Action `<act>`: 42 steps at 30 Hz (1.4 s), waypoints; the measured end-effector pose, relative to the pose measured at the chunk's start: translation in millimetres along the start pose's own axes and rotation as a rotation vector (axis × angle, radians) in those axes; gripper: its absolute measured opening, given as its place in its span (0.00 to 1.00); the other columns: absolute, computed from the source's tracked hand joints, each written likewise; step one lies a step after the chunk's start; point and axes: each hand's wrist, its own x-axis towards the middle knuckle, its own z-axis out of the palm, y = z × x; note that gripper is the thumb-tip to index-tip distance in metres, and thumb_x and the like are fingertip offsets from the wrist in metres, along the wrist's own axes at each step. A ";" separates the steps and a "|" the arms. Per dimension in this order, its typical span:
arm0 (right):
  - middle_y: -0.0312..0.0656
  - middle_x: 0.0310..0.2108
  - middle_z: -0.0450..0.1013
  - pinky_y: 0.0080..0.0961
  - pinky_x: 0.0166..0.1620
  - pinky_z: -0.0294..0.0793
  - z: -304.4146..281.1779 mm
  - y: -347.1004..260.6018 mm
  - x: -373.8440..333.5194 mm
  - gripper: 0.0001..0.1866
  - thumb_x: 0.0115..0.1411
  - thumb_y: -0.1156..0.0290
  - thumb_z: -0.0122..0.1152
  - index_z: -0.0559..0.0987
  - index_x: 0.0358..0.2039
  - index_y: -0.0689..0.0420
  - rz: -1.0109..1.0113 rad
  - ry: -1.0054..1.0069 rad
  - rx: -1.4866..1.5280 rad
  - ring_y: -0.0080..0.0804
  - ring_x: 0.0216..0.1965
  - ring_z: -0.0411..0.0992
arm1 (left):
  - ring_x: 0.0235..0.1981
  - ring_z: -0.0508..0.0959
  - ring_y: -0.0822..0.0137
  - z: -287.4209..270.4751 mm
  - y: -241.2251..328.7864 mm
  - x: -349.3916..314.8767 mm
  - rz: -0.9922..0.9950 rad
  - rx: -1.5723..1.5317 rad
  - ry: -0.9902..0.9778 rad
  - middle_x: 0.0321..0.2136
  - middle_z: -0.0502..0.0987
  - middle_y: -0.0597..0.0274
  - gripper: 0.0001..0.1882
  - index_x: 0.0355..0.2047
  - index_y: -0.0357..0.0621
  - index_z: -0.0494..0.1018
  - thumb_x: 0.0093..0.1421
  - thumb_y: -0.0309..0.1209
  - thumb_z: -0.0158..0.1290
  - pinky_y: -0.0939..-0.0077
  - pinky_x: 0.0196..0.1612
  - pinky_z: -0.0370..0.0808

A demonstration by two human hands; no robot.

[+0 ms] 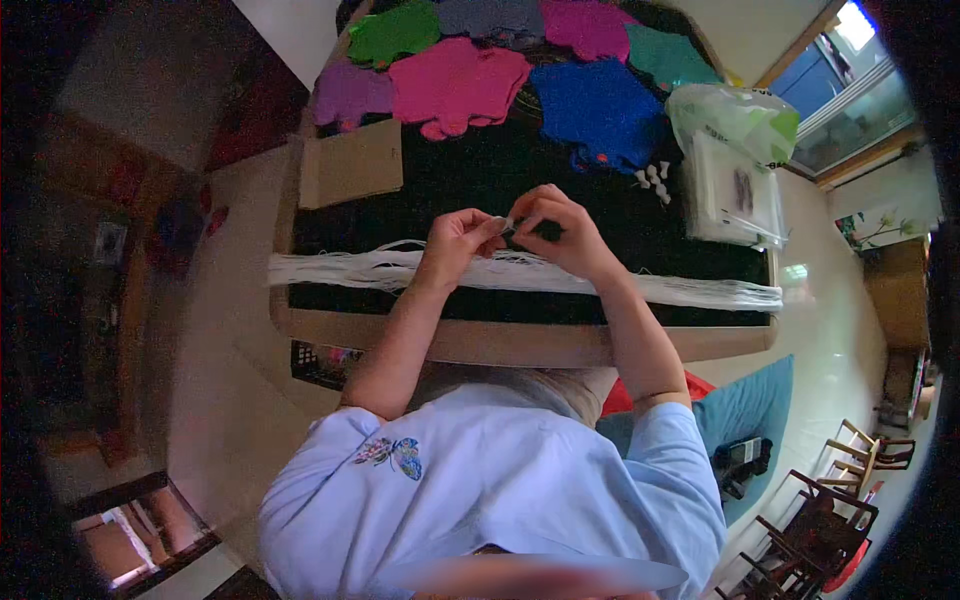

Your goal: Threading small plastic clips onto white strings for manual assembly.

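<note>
Above the near part of the black tabletop, my left hand [463, 242] and my right hand [562, 230] meet, both closed in a pinch. A small whitish piece [507, 225] shows at the left fingertips, and the right fingertips are close against it. Its kind is too small to tell, and whatever the right fingers pinch is hidden. Just beneath my hands, a long bundle of white strings [680, 291] stretches across the table from left to right, some strands loose. Several small white knob-like pieces [655, 182] lie to the right of my right hand.
Farther back lie stacked cut shapes in pink [455, 85], blue [600, 108], green [395, 32] and other colours. A brown cardboard sheet [352, 165] is at the left. Clear plastic bags [712, 205] and a pale green plastic bag [735, 115] sit right. The beige table edge [520, 342] is nearest me.
</note>
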 end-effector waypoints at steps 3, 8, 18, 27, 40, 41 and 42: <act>0.38 0.29 0.71 0.26 0.39 0.66 2.0 1.3 -0.3 0.08 0.42 0.83 0.62 0.72 0.19 0.58 -0.041 -0.036 -0.084 0.31 0.35 0.67 | 0.20 0.72 0.75 1.1 3.0 -1.0 -0.005 0.045 0.011 0.20 0.75 0.64 0.08 0.29 0.38 0.73 0.55 0.32 0.52 0.82 0.26 0.69; 0.38 0.28 0.71 0.25 0.38 0.67 1.8 3.4 -1.5 0.08 0.42 0.84 0.60 0.72 0.20 0.59 -0.022 -0.056 -0.114 0.31 0.32 0.68 | 0.21 0.73 0.74 1.7 5.4 -4.0 -0.037 0.032 0.010 0.20 0.75 0.63 0.08 0.28 0.38 0.73 0.55 0.31 0.52 0.83 0.26 0.69; 0.39 0.28 0.71 0.25 0.38 0.66 -3.2 -0.3 1.5 0.09 0.40 0.84 0.61 0.72 0.21 0.58 -0.008 0.041 0.021 0.31 0.33 0.67 | 0.20 0.74 0.77 -2.9 3.5 -1.4 -0.031 -0.035 0.014 0.19 0.76 0.64 0.08 0.26 0.40 0.74 0.53 0.32 0.55 0.85 0.23 0.70; 0.37 0.27 0.72 0.28 0.40 0.66 1.4 -2.6 0.4 0.08 0.40 0.81 0.62 0.73 0.21 0.57 -0.073 -0.049 -0.082 0.35 0.33 0.68 | 0.20 0.74 0.77 0.0 0.1 -0.2 -0.045 -0.068 0.014 0.20 0.75 0.64 0.08 0.27 0.40 0.74 0.53 0.32 0.55 0.85 0.24 0.70; 0.38 0.26 0.72 0.24 0.35 0.67 7.3 8.4 -2.1 0.06 0.43 0.84 0.60 0.73 0.22 0.60 0.055 0.194 -0.035 0.29 0.31 0.68 | 0.19 0.72 0.76 2.1 6.8 -6.2 0.097 0.079 -0.017 0.20 0.75 0.64 0.07 0.29 0.40 0.74 0.54 0.32 0.54 0.83 0.25 0.69; 0.38 0.26 0.72 0.24 0.35 0.67 5.7 10.3 -1.9 0.06 0.43 0.84 0.60 0.73 0.22 0.60 0.053 0.193 -0.036 0.29 0.31 0.68 | 0.19 0.72 0.76 1.9 7.8 -5.9 0.098 0.079 -0.016 0.20 0.75 0.64 0.07 0.29 0.40 0.74 0.54 0.32 0.54 0.83 0.25 0.69; 0.38 0.25 0.71 0.24 0.35 0.67 3.2 11.4 -2.4 0.06 0.43 0.84 0.60 0.73 0.22 0.60 0.105 0.146 -0.007 0.30 0.31 0.68 | 0.20 0.72 0.77 2.0 10.0 -5.6 0.097 -0.009 0.038 0.20 0.75 0.65 0.07 0.29 0.40 0.74 0.54 0.31 0.54 0.84 0.25 0.69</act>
